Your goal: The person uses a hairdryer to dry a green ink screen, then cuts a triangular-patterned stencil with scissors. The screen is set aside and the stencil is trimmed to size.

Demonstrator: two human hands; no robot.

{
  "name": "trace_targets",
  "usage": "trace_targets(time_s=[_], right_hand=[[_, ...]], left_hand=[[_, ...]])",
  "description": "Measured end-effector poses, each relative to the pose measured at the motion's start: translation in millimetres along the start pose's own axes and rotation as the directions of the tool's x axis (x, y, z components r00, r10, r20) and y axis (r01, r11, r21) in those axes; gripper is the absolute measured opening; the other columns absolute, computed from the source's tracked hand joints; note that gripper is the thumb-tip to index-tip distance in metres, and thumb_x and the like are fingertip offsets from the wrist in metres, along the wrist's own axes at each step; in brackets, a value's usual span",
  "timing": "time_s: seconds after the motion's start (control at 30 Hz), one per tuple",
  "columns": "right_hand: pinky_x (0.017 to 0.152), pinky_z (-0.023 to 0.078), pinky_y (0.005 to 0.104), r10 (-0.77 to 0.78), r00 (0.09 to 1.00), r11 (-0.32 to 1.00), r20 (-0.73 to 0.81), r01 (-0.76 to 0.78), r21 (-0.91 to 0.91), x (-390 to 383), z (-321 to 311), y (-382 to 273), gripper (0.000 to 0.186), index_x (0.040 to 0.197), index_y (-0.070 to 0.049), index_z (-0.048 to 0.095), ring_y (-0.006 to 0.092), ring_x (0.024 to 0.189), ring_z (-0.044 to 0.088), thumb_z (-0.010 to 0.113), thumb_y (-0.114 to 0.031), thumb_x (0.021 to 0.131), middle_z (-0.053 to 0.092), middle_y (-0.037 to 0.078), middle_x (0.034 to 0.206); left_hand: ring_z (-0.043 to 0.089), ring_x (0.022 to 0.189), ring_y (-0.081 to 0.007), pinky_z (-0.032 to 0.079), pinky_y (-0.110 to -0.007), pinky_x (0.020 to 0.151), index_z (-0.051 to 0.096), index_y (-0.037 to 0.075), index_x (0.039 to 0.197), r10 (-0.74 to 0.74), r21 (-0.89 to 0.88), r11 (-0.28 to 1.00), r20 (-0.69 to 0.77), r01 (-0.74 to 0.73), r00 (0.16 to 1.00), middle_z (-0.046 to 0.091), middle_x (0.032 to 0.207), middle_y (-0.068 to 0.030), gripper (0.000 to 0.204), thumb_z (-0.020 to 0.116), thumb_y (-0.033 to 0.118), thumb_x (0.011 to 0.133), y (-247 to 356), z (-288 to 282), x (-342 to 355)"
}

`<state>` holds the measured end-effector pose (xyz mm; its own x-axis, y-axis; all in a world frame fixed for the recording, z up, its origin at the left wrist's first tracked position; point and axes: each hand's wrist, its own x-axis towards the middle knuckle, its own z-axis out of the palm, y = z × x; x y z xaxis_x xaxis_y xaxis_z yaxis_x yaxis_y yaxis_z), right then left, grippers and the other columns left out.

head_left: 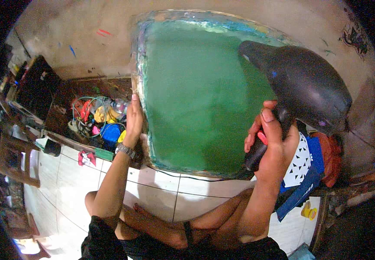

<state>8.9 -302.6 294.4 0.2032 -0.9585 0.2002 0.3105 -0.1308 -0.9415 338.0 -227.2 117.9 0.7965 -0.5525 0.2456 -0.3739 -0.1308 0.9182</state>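
Nearby, cable-filled crate (95,119) sits left of green screen frame (196,95)

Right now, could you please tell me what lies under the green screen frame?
White floor tiles run under the near edge of the green screen frame, which the left hand steadies. A concrete wall stands behind it. Anything directly beneath the mesh is covered.

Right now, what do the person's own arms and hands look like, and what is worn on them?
Both forearms are bare, with no gloves. The left hand has a silver metal wristwatch at the wrist. The right hand wears nothing visible. Black clothing shows at the lower edge.
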Motion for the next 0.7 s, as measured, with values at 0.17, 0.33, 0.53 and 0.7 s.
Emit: trace_targets(time_s=[0.17, 0.33, 0.53, 0.7], right_hand=[[0.042, 0.041, 0.027, 0.025, 0.991, 0.999, 0.129, -0.027, 0.019, -4, 18, -2, 0.032, 0.114, -0.003, 0.058, 0.0136, 0.048, 0.051, 0.071, -0.022, 0.091, 0.055, 0.006, 0.07], [0.045, 0.044, 0.0267, 0.076, 0.979, 0.994, 0.191, -0.09, 0.065, -9, 34, 3, 0.034, 0.115, -0.002, 0.059, 0.0119, 0.056, 0.056, 0.077, -0.013, 0.088, 0.062, 0.005, 0.076], [0.046, 0.045, 0.0264, 0.07, 0.967, 0.994, 0.244, -0.089, 0.069, -15, 46, 5, 0.032, 0.113, -0.002, 0.06, 0.0111, 0.057, 0.056, 0.077, -0.014, 0.089, 0.064, 0.004, 0.077], [0.046, 0.044, 0.0264, 0.081, 0.97, 0.996, 0.231, -0.085, 0.009, -20, 52, 4, 0.032, 0.112, -0.002, 0.061, 0.0108, 0.057, 0.055, 0.078, -0.014, 0.088, 0.063, 0.004, 0.077]], left_hand=[[0.049, 0.088, -0.0242, 0.044, -0.04, 0.085, 0.058, -0.01, 0.097, -0.097, -0.145, 0.985, -0.036, 0.091, 0.995, 0.06, 0.091, -0.0174, 0.086, 0.027, 0.07, 0.102, -15, 1, 4], [0.051, 0.092, -0.0258, 0.045, -0.04, 0.088, 0.058, -0.013, 0.103, -0.123, -0.146, 0.981, 0.058, 0.13, 0.991, 0.062, 0.096, -0.0198, 0.089, 0.026, 0.07, 0.102, -29, 2, 11], [0.042, 0.079, -0.0232, 0.041, -0.043, 0.072, 0.048, -0.009, 0.084, -0.069, -0.098, 0.993, 0.002, 0.069, 0.998, 0.051, 0.077, -0.0134, 0.083, 0.026, 0.069, 0.102, -19, 5, 7], [0.042, 0.076, -0.0228, 0.041, -0.043, 0.07, 0.048, -0.009, 0.082, -0.059, -0.057, 0.997, -0.05, 0.056, 0.997, 0.05, 0.073, -0.0142, 0.084, 0.027, 0.07, 0.102, -14, 6, 3]])
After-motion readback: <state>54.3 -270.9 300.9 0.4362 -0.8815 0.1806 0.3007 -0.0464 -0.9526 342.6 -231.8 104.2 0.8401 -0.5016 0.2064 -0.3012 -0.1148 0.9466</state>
